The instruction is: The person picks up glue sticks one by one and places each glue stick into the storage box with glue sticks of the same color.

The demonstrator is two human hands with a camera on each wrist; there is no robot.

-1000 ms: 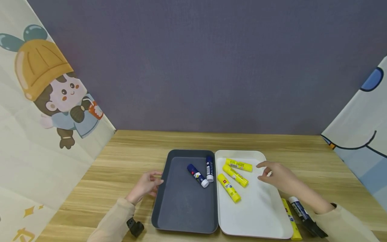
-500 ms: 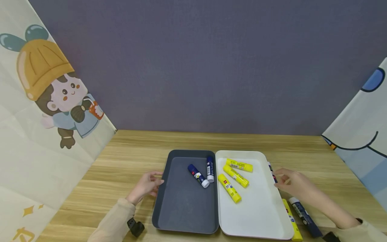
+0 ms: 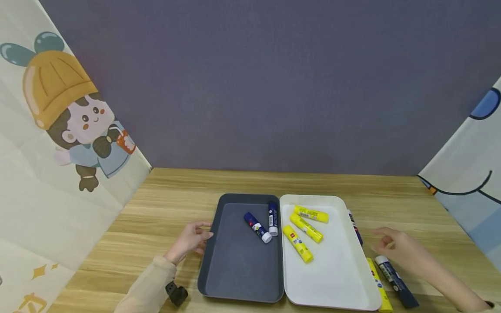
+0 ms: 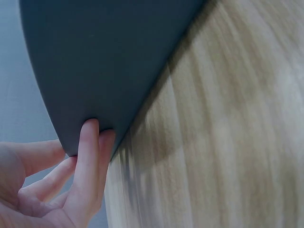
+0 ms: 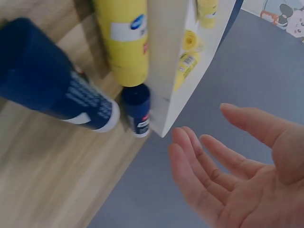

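Note:
My left hand [image 3: 189, 239] holds the left rim of the dark grey tray [image 3: 211, 261]; in the left wrist view its fingertips [image 4: 89, 128] press the outer wall, the thumb at the rim. Inside that tray lie two dark blue glue sticks with white ends, one tilted [image 3: 257, 227], one along the right wall [image 3: 272, 219]. Three yellow glue sticks [image 3: 298, 243] lie in the white tray [image 3: 332, 278]. My right hand [image 3: 407, 252] is above the table right of the white tray, fingers spread and holding nothing. Below it are a yellow glue stick [image 3: 379, 284] and a dark blue one [image 3: 396, 281].
Another dark blue glue stick [image 3: 355, 227] lies against the white tray's right outer wall. Both trays stand side by side on the wooden table [image 3: 176, 187]. A grey-blue panel [image 3: 274, 87] rises behind, with printed cloth [image 3: 23, 174] at the sides.
My right hand has moved right and toward me, from the white tray's right rim to beyond it, uncovering the dark blue glue stick there. The left hand and both trays stay put.

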